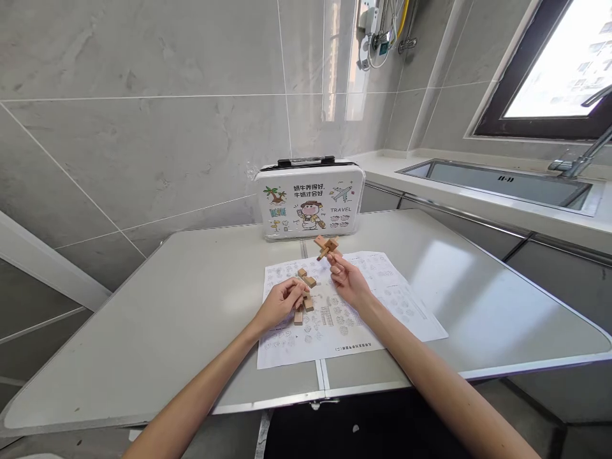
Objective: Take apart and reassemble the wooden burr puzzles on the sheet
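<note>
My left hand (282, 299) is closed around a cluster of notched wooden puzzle pieces (305, 294) resting on a printed instruction sheet (344, 319). My right hand (347, 275) is raised a little above the sheet, its fingers pinched on the lower end of a small assembled cross of wooden pieces (326, 246). Both hands are over the middle of a grey folding table (143, 331). Behind the cross stands a white case (308, 201) printed with cartoon figures and the word TRAVEL.
A grey tiled wall runs behind the table. To the right are a white counter with a steel sink (497, 182) and tap (581, 159), under a window (559, 64). Pipes and a fitting (382, 32) hang on the wall above.
</note>
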`<state>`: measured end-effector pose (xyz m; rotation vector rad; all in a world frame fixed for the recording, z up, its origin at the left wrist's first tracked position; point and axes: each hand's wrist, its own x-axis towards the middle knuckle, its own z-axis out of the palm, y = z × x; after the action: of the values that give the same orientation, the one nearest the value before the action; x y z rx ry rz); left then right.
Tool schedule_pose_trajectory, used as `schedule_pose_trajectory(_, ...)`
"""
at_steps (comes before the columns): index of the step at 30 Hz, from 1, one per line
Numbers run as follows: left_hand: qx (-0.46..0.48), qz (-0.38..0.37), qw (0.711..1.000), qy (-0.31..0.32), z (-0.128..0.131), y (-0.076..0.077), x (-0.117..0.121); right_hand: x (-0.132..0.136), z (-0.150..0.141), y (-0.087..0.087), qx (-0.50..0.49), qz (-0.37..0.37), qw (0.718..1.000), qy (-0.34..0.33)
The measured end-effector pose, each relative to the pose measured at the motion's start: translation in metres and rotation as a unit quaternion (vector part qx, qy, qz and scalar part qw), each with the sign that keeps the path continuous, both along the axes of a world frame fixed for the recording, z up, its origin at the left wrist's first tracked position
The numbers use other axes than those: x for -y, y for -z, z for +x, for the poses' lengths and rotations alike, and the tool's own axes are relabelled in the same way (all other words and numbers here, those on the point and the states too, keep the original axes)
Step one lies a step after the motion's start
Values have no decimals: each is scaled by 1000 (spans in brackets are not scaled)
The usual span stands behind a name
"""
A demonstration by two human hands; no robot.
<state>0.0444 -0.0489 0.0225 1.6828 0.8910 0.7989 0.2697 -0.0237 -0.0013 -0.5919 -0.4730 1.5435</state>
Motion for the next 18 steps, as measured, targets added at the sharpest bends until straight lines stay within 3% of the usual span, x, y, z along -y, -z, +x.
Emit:
schedule_pose_trajectory(4, -72, 107, 990, -65, 1, 0, 0, -13, 13, 15, 16, -43, 996, 78)
schedule_pose_trajectory(7, -123, 191, 971, -76, 0, 2, -2, -20, 20, 25, 16, -46, 993, 105)
schedule_pose_trajectory(18, -229, 226, 946, 50, -9, 8, -4, -31, 41, 37, 50, -31, 981, 187)
